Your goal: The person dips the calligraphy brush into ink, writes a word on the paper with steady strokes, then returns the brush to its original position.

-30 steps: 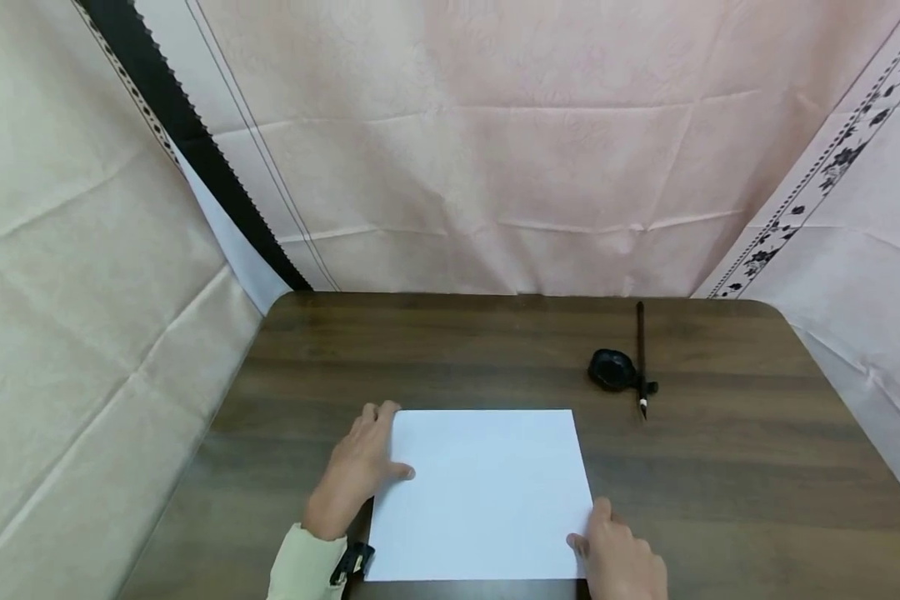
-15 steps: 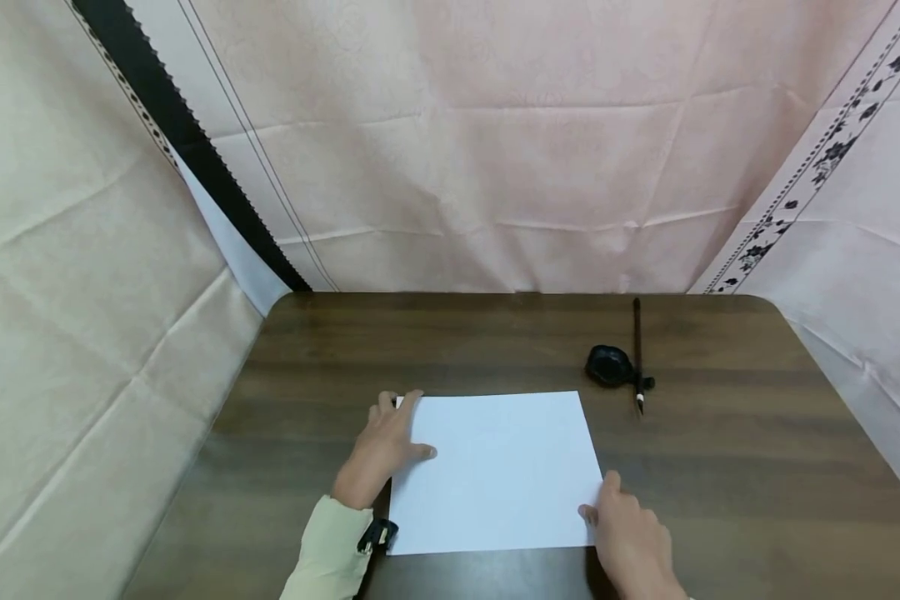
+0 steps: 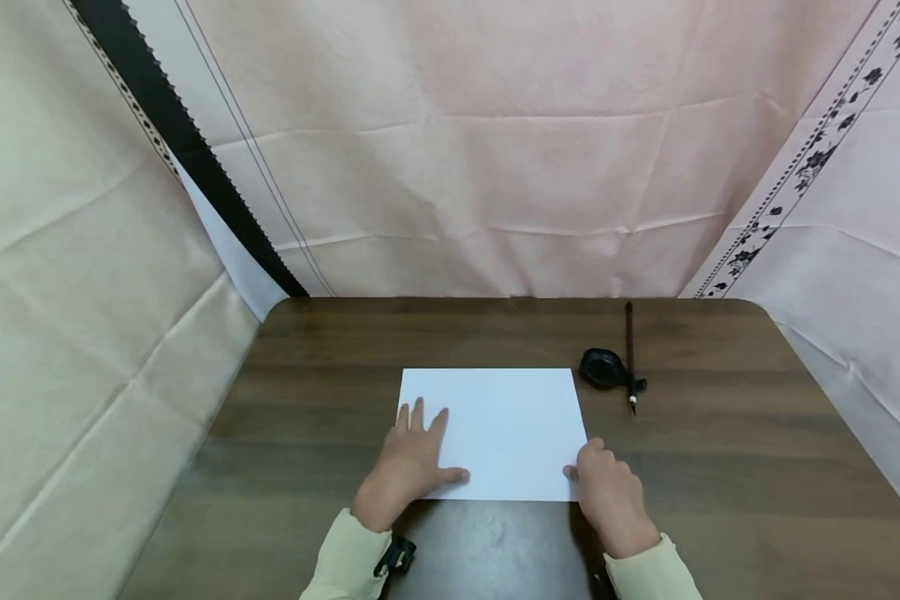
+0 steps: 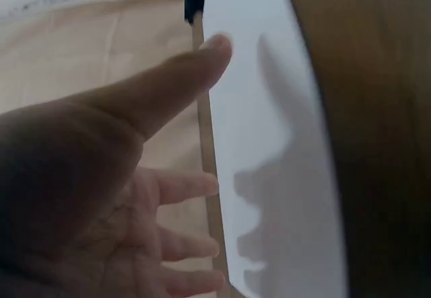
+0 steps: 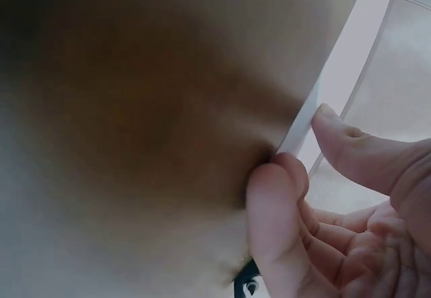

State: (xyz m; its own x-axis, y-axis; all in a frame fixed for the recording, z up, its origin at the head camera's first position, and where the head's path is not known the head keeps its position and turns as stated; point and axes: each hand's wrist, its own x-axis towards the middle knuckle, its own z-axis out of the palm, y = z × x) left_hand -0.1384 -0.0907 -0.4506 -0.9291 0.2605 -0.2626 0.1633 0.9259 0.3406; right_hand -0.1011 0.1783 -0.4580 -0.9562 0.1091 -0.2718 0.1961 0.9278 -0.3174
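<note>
A white sheet of paper (image 3: pixel 513 425) lies on the wooden table, long side across. My left hand (image 3: pixel 411 462) is spread over the sheet's left part, fingers straight and apart. In the left wrist view the left thumb (image 4: pixel 182 76) and fingertips hover close to the sheet (image 4: pixel 246 15), their shadow falling on it. With thumb and fingers my right hand (image 3: pixel 609 492) pinches the sheet's right edge near its front corner. The right wrist view shows that thumb (image 5: pixel 357 150) against the paper (image 5: pixel 351 49), with the bent forefinger (image 5: pixel 273 210) at the edge.
Beyond the sheet's right side stands a small black ink dish (image 3: pixel 602 369). A brush (image 3: pixel 629 337) leans on the little rest (image 3: pixel 640 384) beside it, tip toward me. Patterned cloth (image 3: pixel 540 167) hangs behind the brown table (image 3: pixel 720 467).
The sheet has moved away from me across the table, toward the ink dish. My left hand has left its left edge and spread out over it; the right keeps its grip.
</note>
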